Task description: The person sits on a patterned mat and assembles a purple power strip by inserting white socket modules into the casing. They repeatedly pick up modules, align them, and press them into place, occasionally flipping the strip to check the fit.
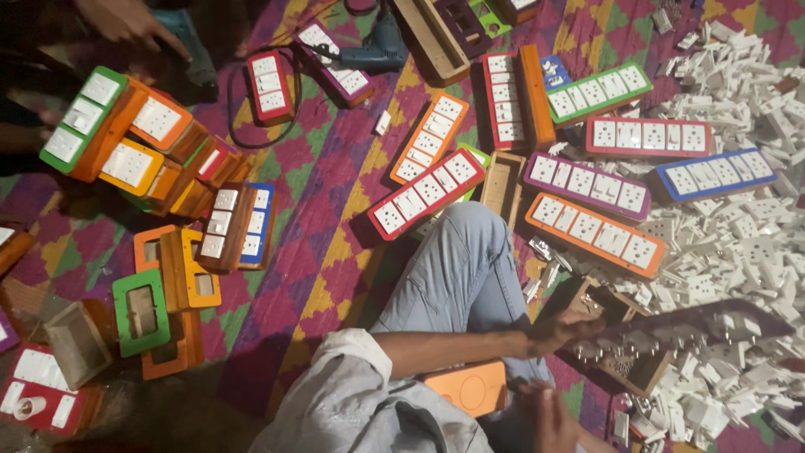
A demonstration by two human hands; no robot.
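My left hand (560, 330) reaches to the right across my jeans-clad knee (453, 260) and grips one end of a long purple socket strip (700, 323) that holds several white sockets. The strip hangs over a brown wooden box (625, 361) and a heap of white socket parts (738, 243). My right hand (547, 417) is low at the bottom edge, blurred, next to an orange plate (465, 387) on my lap. Whether it holds anything is unclear.
Finished socket boards in orange, red, purple, blue and green (595, 233) lie on a patterned mat (327, 193). Stacked boards and empty frames (155, 151) fill the left. Another person's hand (126, 21) is at the top left by a blue drill (189, 46). A second drill (377, 46) lies at top centre.
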